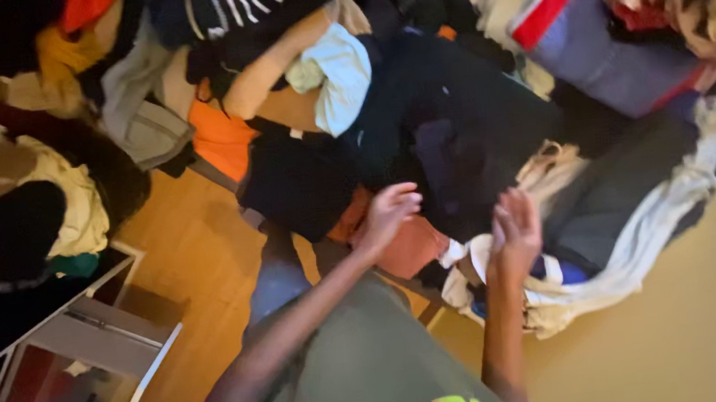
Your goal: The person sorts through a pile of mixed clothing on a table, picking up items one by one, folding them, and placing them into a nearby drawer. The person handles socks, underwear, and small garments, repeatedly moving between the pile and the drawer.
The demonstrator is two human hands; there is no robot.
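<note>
Both hands hover empty with fingers spread — left hand [388,211], right hand [514,230] — just short of the dark garment [453,163] atop the clothes heap [290,74] beyond the fingertips, where a careless tug might topple the heap onto the floor [192,247].

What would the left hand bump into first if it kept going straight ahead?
Most likely the dark clothes heaped just beyond the left hand; its fingers point toward that pile, though depth is hard to judge.

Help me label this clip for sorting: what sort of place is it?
Probably a room in a home, maybe a bedroom: a big heap of mixed clothes on a wooden floor, beside a white-framed piece of furniture. Both hands hover open over the heap.
</note>
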